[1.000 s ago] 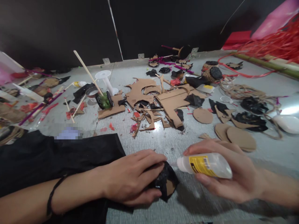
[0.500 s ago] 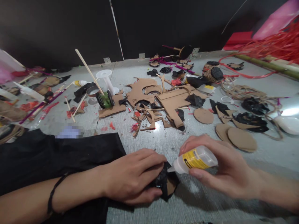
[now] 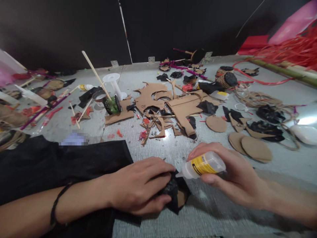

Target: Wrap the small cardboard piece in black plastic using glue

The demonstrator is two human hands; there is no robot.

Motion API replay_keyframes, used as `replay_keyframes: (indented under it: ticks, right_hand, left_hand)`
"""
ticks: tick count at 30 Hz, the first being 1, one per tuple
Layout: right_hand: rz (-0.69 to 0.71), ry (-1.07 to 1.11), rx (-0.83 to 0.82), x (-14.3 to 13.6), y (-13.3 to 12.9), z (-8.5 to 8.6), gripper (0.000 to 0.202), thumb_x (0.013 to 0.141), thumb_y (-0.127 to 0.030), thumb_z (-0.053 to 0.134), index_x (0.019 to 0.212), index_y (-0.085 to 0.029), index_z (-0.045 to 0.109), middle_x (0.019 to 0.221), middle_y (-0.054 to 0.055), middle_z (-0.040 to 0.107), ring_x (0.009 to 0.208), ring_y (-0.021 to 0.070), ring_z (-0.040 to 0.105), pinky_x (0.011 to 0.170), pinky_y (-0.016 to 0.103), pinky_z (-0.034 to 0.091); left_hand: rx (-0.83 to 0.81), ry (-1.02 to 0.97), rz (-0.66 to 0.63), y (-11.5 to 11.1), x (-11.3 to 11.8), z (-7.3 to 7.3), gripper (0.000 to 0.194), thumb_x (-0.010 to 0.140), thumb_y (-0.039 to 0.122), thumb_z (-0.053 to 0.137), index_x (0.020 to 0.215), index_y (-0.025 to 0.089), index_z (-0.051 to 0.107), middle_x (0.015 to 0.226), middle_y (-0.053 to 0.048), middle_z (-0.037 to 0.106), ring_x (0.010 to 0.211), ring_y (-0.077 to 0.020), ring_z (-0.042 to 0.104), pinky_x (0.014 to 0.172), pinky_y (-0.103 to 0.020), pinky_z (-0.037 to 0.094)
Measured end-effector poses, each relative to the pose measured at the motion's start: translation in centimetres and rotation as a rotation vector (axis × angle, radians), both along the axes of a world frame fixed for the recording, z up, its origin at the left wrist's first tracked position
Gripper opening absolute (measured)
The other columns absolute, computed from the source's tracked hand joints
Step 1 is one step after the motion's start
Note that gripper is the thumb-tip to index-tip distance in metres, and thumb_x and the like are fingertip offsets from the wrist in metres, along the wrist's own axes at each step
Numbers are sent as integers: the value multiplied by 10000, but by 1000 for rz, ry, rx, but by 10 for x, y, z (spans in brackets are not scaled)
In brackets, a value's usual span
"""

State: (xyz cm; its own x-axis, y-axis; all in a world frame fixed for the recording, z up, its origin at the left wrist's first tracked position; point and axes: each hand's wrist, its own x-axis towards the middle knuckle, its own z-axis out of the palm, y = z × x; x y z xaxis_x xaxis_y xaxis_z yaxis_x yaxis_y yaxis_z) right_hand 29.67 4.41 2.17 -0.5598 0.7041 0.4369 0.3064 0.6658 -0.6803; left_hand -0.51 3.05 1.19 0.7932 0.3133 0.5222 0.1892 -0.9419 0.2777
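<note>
Where the left hand (image 3: 142, 188) is resting: its fingers are curling over a black-wrapped piece (image 3: 170, 187) at the near middle, holding it on the grey tabletop (image 3: 148, 228); bare cardboard is showing at its right end.
Right hand (image 3: 235, 180): it is gripping a clear bottle with a yellow label (image 3: 203, 164) between thumb and fingers, just right of the piece.
Nozzle (image 3: 179, 174): it is pointing left toward the black wrapping; whether the tip is touching is hard to tell from this angle.
Black sheet (image 3: 86, 162): it is lying at near left.
Cardboard discs (image 3: 257, 150): two are overlapping at right, beyond the right hand.
Cardboard scraps (image 3: 183, 112): they are spreading across the middle, on the far side of both hands.
Green spool (image 3: 114, 105): it is sitting far left of the scraps, a wooden stick (image 3: 95, 71) slanting up from it.
</note>
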Motion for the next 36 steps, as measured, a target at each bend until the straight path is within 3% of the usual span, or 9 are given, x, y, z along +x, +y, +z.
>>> replay_keyframes:
  ticks: [13,22,28,31,36]
  right_hand:
    - [12,-28,1,-5,-3,4,171,1093,-451,690,1203,-323,662,980,55,812,807,258,805,636,364,639]
    - [-5,-14,-57,-5,-4,3,122,1074,-408,723,1162,-331,686,931,16,823,707,215,777,548,311,583]
    - [-80,-45,-23,-5,-3,2,108,1074,-388,728,1089,-283,746,948,35,844,731,198,784,583,297,571]
    - [-70,-4,-55,-6,-1,3,122,1065,-389,740,1049,-269,756,922,38,845,753,205,795,630,305,602]
    - [-45,35,-153,-8,1,6,146,1068,-420,734,1021,-285,762,923,58,844,800,239,813,553,307,596]
  left_hand:
    - [-2,-22,-11,0,2,0,272,1133,263,576,1048,50,722,1073,-190,789,1002,-276,766,921,-395,731]
    - [-17,9,-14,1,2,1,279,1134,262,577,1060,44,734,1079,-194,792,1007,-284,760,910,-405,728]
    - [-25,10,-21,1,3,-1,277,1121,250,598,1064,21,744,1076,-198,791,1016,-293,755,931,-416,726]
    - [-28,10,-27,1,3,-1,269,1110,247,607,1067,21,746,1079,-200,793,1027,-296,747,937,-420,727]
    - [-31,3,-28,1,3,0,247,1097,237,628,1072,21,745,1074,-201,797,1039,-302,747,940,-427,728]
